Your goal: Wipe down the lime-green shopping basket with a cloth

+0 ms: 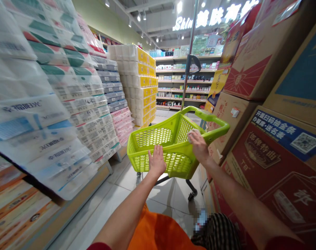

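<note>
Head view: open left grip [157, 161], curled right grip [199, 146] rest on green basket [153, 139] between tissue stacks [137, 81] and cartons [274, 66].

Head-worn view, forward and down, onto left hand [157, 160], right hand [198, 146]

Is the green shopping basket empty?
Empty, it seems: inside the lime-green plastic basket, only bare mesh shows, though the left hand and right hand hide parts of it.

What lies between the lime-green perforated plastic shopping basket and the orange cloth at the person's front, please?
Between the lime-green basket and the orange cloth, the head view shows a thin black metal cart bar and pale floor tiles.
</note>
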Action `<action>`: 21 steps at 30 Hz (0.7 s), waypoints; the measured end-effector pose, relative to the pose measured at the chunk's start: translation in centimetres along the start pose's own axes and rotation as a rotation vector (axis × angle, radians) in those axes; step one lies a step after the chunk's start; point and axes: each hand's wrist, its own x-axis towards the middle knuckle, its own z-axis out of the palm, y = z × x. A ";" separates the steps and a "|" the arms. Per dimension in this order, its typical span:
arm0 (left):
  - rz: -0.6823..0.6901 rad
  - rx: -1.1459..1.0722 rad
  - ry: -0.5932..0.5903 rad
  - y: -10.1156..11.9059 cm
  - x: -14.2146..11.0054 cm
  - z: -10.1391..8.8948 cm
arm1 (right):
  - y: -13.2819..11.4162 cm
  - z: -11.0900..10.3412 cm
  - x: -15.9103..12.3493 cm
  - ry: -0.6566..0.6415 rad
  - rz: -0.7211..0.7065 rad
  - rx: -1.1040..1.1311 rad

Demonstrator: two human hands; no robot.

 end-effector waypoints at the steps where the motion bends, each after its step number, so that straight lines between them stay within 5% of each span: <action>1: 0.015 -0.002 0.003 0.0 0.0 0.0 | -1.0 0.5 -0.4 -0.055 -0.075 0.022; 4: 0.037 -0.011 0.007 -0.3 -0.2 0.2 | -1.9 1.0 -0.7 -0.125 -0.159 0.051; 9: -0.017 -0.019 0.022 -0.5 -0.5 0.3 | 1.3 -0.3 0.3 0.028 0.067 0.009; 16: 0.010 -0.025 0.000 -0.9 -0.7 0.1 | -2.4 1.8 -0.9 -0.137 -0.157 0.058; 21: -0.040 0.009 0.022 -2.7 -1.1 0.6 | 1.8 0.7 -1.1 0.045 0.007 -0.016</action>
